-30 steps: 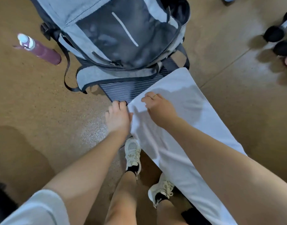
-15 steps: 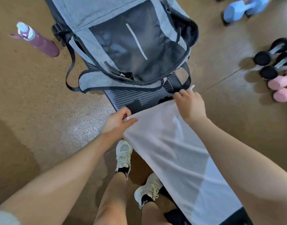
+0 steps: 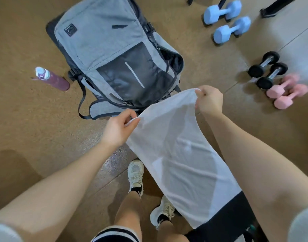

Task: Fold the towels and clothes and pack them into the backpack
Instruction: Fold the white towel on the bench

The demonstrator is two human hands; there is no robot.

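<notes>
A white towel (image 3: 177, 154) hangs stretched between my two hands, lifted off the floor at its far end and trailing down toward my legs. My left hand (image 3: 117, 128) pinches its near-left corner. My right hand (image 3: 209, 100) grips the far-right corner. Just beyond the towel lies a grey backpack (image 3: 104, 46) flat on the floor, its main compartment unzipped and its dark mesh lining (image 3: 132, 79) showing. The towel's lower end lies over a dark garment (image 3: 224, 222) by my right leg.
A maroon water bottle (image 3: 53, 79) lies left of the backpack. Blue dumbbells (image 3: 226, 20), black dumbbells (image 3: 268, 70) and pink dumbbells (image 3: 287, 95) sit on the floor at the right. My shoes (image 3: 135, 173) stand below the towel on the brown floor.
Both hands took the towel's far corners and raised them off the floor, spreading apart. The view has pulled back, showing the whole backpack and more dumbbells.
</notes>
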